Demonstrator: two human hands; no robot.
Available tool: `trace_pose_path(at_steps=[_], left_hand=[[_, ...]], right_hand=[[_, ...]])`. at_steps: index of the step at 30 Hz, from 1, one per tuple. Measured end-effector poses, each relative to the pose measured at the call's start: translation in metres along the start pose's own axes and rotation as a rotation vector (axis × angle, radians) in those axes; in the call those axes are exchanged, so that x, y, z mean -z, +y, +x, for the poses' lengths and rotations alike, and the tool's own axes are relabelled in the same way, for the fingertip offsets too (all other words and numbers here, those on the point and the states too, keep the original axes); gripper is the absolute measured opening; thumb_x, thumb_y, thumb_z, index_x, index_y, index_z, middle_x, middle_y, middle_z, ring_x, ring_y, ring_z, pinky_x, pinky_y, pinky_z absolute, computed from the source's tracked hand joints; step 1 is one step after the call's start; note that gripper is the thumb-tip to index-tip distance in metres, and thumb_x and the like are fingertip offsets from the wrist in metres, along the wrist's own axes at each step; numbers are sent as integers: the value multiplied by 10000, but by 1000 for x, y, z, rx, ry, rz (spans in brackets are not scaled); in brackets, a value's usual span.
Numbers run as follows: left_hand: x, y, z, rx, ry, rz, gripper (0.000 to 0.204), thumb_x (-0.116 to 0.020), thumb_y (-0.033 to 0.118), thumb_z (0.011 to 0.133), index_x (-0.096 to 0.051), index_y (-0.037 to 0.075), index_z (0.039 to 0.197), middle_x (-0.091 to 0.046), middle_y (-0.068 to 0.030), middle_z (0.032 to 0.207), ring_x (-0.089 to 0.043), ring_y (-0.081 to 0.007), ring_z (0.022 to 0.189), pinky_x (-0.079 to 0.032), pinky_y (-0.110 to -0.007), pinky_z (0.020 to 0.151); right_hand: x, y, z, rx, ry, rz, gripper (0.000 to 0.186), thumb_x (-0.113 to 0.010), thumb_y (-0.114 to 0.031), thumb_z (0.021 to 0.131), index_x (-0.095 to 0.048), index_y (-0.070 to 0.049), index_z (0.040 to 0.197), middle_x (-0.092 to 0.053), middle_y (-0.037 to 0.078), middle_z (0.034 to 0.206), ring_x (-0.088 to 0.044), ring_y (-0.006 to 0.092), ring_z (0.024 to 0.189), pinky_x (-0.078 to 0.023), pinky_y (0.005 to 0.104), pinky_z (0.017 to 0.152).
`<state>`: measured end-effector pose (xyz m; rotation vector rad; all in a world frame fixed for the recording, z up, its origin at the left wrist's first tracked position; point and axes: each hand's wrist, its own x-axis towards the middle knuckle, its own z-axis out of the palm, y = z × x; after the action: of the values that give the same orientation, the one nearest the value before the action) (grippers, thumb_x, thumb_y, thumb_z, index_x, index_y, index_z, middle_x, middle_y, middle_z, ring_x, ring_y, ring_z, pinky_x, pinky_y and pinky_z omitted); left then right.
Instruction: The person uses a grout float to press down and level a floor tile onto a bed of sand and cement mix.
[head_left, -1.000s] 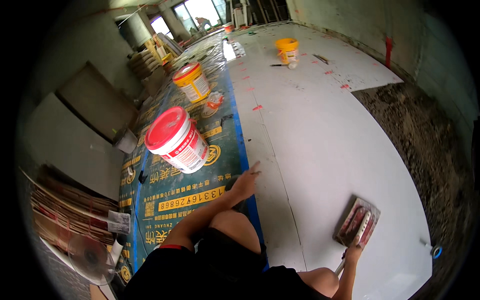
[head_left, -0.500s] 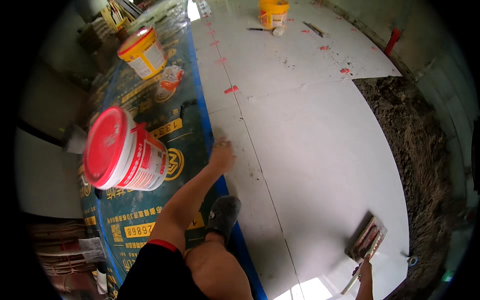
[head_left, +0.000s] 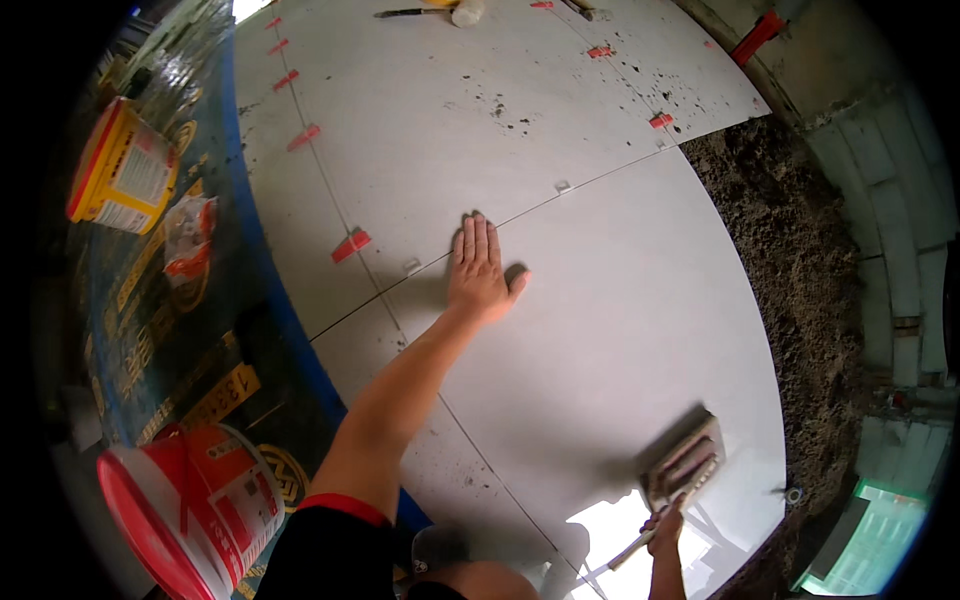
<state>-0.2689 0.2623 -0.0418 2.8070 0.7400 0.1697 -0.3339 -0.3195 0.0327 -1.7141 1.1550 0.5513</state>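
Observation:
My left hand (head_left: 482, 272) lies flat on a large pale floor tile (head_left: 610, 320), fingers stretched and slightly apart. Its fingertips reach across the joint to the tile beyond. Low on the right, my right hand (head_left: 664, 528) is wrapped round the pale handle of a flat-headed mallet (head_left: 686, 462). The mallet's broad, dirty rectangular head is over the same tile; whether it touches the surface I cannot tell. A red wedge (head_left: 350, 245) and a small clear clip (head_left: 412, 265) sit along the joints left of my left hand. Another clear clip (head_left: 563, 187) stands to its right.
Rough dark mortar (head_left: 790, 270) borders the tile on the right, beside a block wall (head_left: 880, 210). A red-lidded bucket (head_left: 210, 510) and a yellow bucket (head_left: 125, 170) stand on the green floor covering at left. A white-headed mallet (head_left: 467, 12) lies at the far side.
My left hand has moved from the narrow tile strip by the blue tape onto the large tile's far joint. The view has shifted; my right hand still grips the mallet.

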Motion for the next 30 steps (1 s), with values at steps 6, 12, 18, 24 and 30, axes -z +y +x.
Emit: trace_pose_path(at_steps=[6, 12, 18, 24, 30], left_hand=[[18, -19, -23, -150, -65, -77, 847, -418, 507, 973, -191, -104, 1514, -127, -248, 1618, -75, -362, 1518, -63, -466, 1230], [24, -29, -29, -70, -107, -56, 848, -469, 473, 960, -180, -99, 1516, -110, -248, 1619, -76, -365, 1518, -74, -473, 1228], [30, -18, -19, -123, -65, -52, 844, -492, 457, 946, -197, -96, 1512, -134, -254, 1612, -93, -370, 1515, -107, -470, 1225], [19, -28, -30, -87, -27, -97, 830, -497, 444, 931, -225, -85, 1510, -195, -239, 1604, -129, -361, 1511, -110, -466, 1226], [30, -17, -22, -25, -132, -29, 821, -432, 462, 957, -184, -71, 1530, -105, -212, 1634, -54, -331, 1527, -49, -436, 1239]], right_hand=[[-99, -68, -75, 139, -136, -316, 566, -414, -634, 987, -485, -103, 803, -415, 20, 539, -418, 144, 395, -363, 303, 360], [-171, -214, -198, 592, -228, -315, 624, -380, -667, 982, -487, -86, 781, -414, -10, 539, -388, 95, 390, -302, 251, 341], [-209, -143, -119, 1307, 114, -468, 382, -445, -369, 1018, -473, -108, 740, -379, -35, 591, -397, 97, 553, -357, 297, 475], [-310, -209, -162, 455, -401, -771, 580, -436, -569, 1008, -498, -69, 720, -455, 26, 560, -452, 137, 470, -387, 329, 453], [-273, -191, -150, 954, -225, -550, 597, -389, -502, 1040, -576, 12, 799, -588, 123, 630, -605, 268, 586, -471, 386, 578]])
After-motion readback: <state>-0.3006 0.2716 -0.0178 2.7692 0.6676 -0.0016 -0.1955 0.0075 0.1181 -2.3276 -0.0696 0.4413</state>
